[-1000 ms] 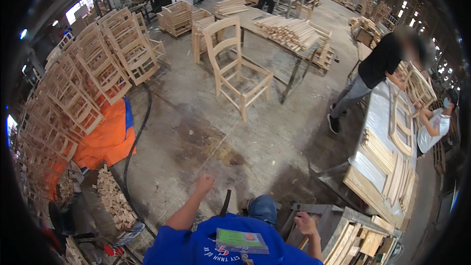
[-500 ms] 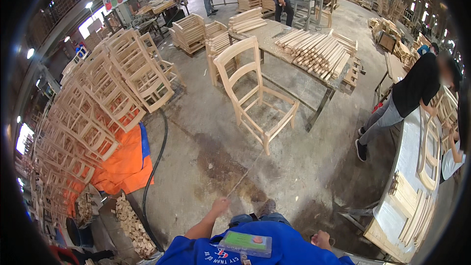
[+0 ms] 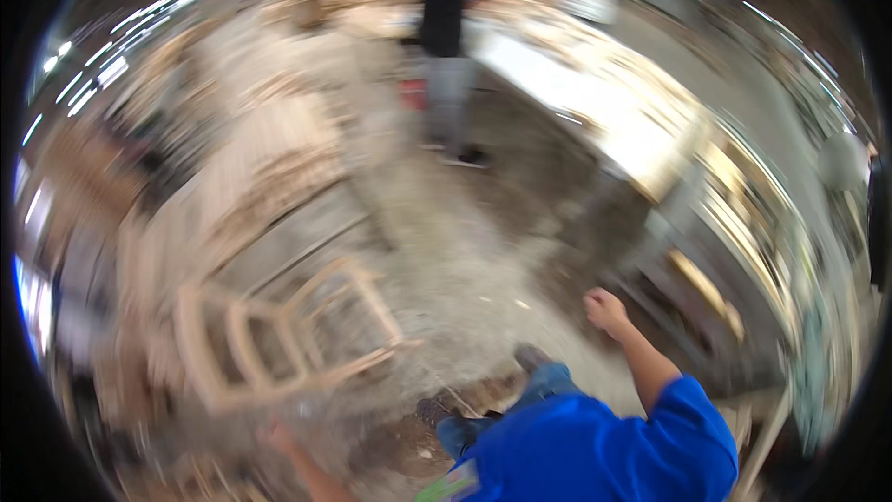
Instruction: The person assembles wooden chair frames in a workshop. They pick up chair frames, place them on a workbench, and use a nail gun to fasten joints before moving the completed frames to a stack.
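My right hand (image 3: 606, 310) is held out to the right above the floor, its fingers curled in a loose fist with nothing visible in them. It is nearest to the end of the long worktable (image 3: 683, 144) but apart from it. My left hand (image 3: 277, 435) is low on the left, smeared by motion, so its fingers cannot be made out. Just beyond it, a bare wooden chair frame (image 3: 243, 339) with curved back slats and an open seat stands on the floor. Whether the left hand touches the chair is unclear.
Stacked wooden strips (image 3: 283, 144) lie on a table beyond the chair. A person in a black top (image 3: 452, 9) stands beside the long light-topped worktable. More wooden parts (image 3: 743, 195) are at the right. Most surroundings are blurred.
My view has swung to the right, so the chair now appears at lower left and the person in black near the top middle. My right arm is now stretched forward.
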Tool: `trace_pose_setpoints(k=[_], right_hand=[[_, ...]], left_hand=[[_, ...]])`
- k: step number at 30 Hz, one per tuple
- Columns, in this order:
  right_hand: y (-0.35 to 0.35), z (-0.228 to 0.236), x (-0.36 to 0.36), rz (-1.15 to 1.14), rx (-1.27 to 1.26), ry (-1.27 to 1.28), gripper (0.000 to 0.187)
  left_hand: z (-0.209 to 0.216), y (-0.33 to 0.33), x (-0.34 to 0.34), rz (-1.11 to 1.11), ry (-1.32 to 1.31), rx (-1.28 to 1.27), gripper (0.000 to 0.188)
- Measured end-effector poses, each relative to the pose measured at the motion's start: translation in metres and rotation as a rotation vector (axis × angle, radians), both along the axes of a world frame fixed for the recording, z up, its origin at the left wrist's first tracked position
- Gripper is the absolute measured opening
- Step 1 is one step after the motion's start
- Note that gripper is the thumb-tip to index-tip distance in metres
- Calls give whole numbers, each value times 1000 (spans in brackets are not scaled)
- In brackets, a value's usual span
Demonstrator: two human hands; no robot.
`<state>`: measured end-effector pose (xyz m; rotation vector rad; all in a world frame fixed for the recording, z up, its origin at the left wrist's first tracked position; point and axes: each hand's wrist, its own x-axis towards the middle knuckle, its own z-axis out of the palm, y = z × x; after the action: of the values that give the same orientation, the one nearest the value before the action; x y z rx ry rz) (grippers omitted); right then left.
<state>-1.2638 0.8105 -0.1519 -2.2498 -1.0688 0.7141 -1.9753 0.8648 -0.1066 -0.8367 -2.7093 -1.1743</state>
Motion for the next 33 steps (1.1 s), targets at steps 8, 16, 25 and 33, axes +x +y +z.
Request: trace_pose_setpoints(k=[8, 16, 25, 33], right_hand=[[-330, -14, -156, -653, -776, 226, 33], [-394, -23, -256, -739, -695, 557, 38], [-407, 30, -187, -460, -197, 202, 47], [-496, 24, -106, -616, 31, 351, 49]], left_hand=[[-44, 150, 80, -600, -157, -170, 36], [-37, 89, 208, -1130, -445, -182, 33], [27, -7, 297, -1345, -633, -86, 29], [188, -47, 327, -1393, -640, 281, 26]])
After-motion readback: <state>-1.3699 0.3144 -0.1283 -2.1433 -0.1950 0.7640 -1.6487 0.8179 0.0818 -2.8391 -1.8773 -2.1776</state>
